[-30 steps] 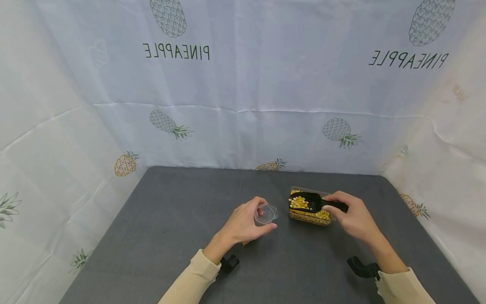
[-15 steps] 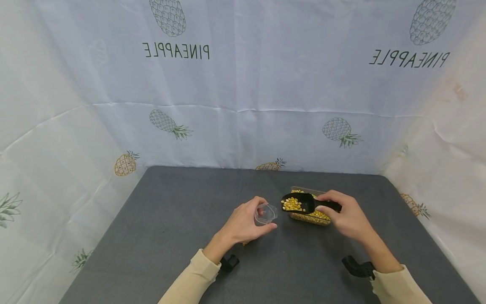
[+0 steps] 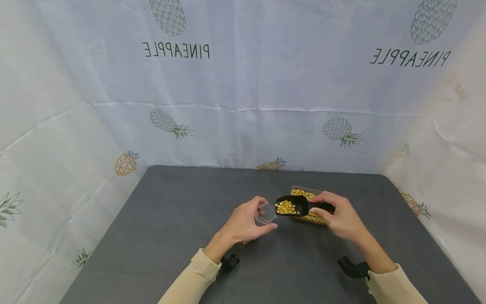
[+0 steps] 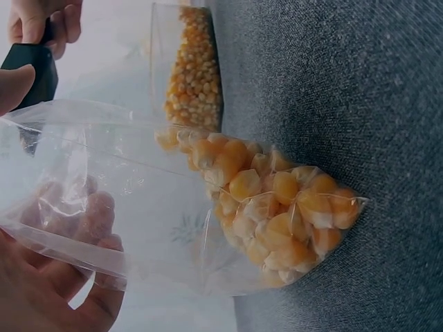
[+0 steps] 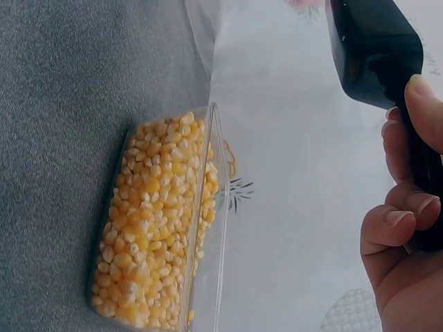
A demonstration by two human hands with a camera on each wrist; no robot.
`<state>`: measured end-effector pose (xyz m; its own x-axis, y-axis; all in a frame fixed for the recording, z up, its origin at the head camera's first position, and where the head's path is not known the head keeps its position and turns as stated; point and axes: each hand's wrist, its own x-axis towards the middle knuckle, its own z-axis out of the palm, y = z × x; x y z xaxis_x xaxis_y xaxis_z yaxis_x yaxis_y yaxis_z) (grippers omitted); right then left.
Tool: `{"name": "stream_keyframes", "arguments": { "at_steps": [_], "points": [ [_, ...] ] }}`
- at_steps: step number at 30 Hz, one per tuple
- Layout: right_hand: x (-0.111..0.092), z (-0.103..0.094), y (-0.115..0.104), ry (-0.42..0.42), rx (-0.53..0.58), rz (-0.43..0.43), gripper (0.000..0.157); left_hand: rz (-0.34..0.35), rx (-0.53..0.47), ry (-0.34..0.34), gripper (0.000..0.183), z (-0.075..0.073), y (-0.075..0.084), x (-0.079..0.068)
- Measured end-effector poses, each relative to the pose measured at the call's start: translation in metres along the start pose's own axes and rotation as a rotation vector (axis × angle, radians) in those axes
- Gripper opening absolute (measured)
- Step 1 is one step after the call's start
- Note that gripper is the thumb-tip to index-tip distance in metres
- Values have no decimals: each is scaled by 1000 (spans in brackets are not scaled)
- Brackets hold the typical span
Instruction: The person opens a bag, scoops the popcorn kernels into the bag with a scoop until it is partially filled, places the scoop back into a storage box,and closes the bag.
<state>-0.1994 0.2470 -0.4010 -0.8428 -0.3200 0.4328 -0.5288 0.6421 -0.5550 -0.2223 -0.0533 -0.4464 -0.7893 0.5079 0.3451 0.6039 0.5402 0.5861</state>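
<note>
A clear plastic bag (image 3: 265,214) is held by its spread-out mouth in my left hand (image 3: 243,223). In the left wrist view, corn kernels (image 4: 277,214) fill the lower part of the bag, close over the table. My right hand (image 3: 343,217) grips a black scoop (image 3: 302,206) by its handle, thumb on top. Corn kernels (image 3: 285,207) lie in the front of the scoop, whose lip is right at the bag's mouth. Behind and below the scoop stands a clear rectangular container (image 5: 208,277) of corn, partly hidden by the scoop and right hand in the head view.
The dark grey table (image 3: 182,211) carries the container at the right of the bag. A pale pineapple-print curtain (image 3: 243,84) hangs along the table's back and sides. Both wrists wear black bands, the right one (image 3: 353,268) standing out below the arm.
My right hand has moved left with the loaded scoop, from over the container to the bag's mouth. The left hand and bag have stayed in place.
</note>
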Motion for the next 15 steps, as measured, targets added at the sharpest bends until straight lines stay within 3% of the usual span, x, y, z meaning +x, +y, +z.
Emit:
{"name": "stream_keyframes", "arguments": {
  "at_steps": [15],
  "points": [
    [4,11,-3,-37,16,-29,21,-1,16,-5,62,1,0,0]
  ]
}}
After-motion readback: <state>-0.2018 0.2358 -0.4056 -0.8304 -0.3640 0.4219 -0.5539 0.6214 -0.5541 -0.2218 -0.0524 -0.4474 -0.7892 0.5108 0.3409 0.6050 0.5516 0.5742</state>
